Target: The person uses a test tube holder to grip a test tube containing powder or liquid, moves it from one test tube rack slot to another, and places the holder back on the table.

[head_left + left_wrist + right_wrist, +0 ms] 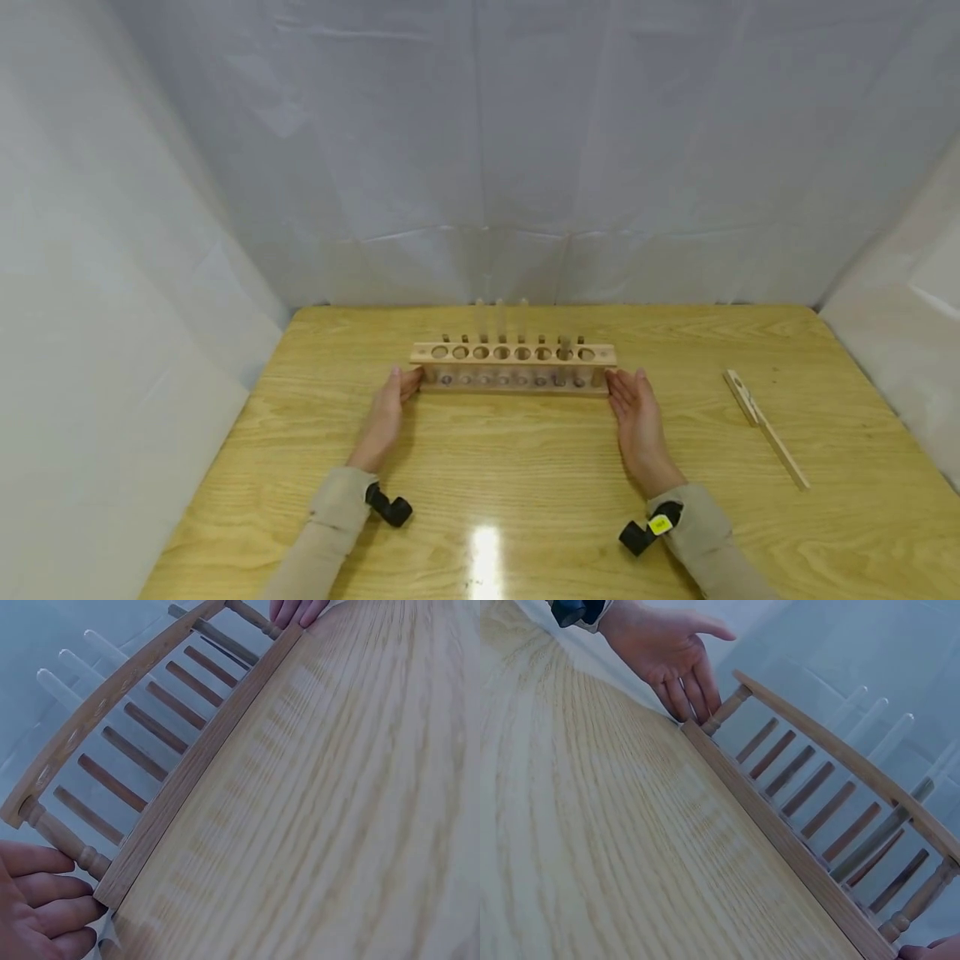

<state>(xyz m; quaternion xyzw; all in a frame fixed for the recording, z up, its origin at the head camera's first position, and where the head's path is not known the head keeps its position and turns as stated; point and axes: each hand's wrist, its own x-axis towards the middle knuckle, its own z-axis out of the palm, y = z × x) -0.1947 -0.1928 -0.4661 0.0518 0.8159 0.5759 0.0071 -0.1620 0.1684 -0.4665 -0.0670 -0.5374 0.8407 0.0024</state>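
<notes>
A wooden test tube rack stands upright on the table, toward its back. Three clear test tubes rise rounded end up along its rear, over a row of wooden pegs. Near the right end, a grey-looking cylinder passes down through a hole in the top bar. At the rack's left end is my left hand, its fingers touching the base and end post, palm inward. My right hand lies against the opposite end with fingers extended and thumb apart. Neither hand curls round the rack.
A wooden test tube clamp lies slanted on the table to the right. Pale sheeting hangs behind the wooden table and along both sides. Each wrist carries a small black camera.
</notes>
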